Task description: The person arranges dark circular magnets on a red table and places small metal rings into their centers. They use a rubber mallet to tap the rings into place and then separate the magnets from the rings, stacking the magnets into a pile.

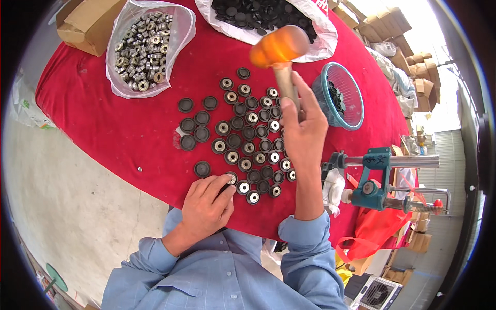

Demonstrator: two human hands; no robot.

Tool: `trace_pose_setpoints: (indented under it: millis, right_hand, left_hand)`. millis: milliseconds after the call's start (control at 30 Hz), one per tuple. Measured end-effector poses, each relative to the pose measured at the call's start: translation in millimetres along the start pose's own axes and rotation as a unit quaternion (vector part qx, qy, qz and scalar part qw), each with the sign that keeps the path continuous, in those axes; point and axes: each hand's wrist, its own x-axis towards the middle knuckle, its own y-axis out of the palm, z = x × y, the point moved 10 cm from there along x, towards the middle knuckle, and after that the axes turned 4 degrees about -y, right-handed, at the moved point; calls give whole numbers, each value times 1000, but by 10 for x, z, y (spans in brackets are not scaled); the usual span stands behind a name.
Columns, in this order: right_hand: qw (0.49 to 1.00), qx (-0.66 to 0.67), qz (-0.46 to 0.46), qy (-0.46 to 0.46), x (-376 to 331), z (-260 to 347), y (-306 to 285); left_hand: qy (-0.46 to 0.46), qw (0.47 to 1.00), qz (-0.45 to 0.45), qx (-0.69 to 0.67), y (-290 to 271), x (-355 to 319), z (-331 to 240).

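Observation:
My right hand [306,132] is closed round the wooden handle of a mallet [279,47], whose translucent orange head is raised above the far side of the parts. At the near edge of the group, the fingertips of my left hand [207,202] grip a metal bearing [232,179] that appears to sit in a black cap. Beside it lie several round black caps [202,168] without bearings. Many other caps spread before me hold silvery bearings [248,148], with bare caps [234,140] mixed among them.
Red cloth [113,134] covers the table. A plastic bag [182,31] of loose bearings and a cardboard box [88,28] stand far left. A white bag [321,47] holds black caps. At right are a blue basket [358,93] with dark pieces and a green hand press [376,178].

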Motion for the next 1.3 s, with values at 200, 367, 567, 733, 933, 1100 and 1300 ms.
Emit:
trace_pose_setpoints:
  millis: [200, 367, 567, 733, 933, 1100, 1300]
  right_hand:
    - [990, -119, 47, -64, -129, -330, 140]
    - [1000, -12, -25, 8, -130, -348, -276]
    - [998, -54, -36, 13, -200, -566, -474]
    - [997, -74, -13, 33, -174, -604, -442]
    - [983, -165, 2, -75, -452, -436, -384]
    - [998, -60, -8, 9, -464, -387, -529]
    - [992, -99, 44, -57, -865, -175, -332]
  left_hand:
    - [12, 1000, 4, 1, 2, 33, -48]
    - [6, 1000, 2, 4, 2, 19, -25]
    - [8, 1000, 3, 9, 0, 26, -54]
    - [9, 1000, 8, 18, 7, 27, -41]
    - [12, 1000, 4, 21, 14, 35, -59]
    - [7, 1000, 6, 15, 11, 24, -41]
    - [4, 1000, 5, 11, 11, 35, -57]
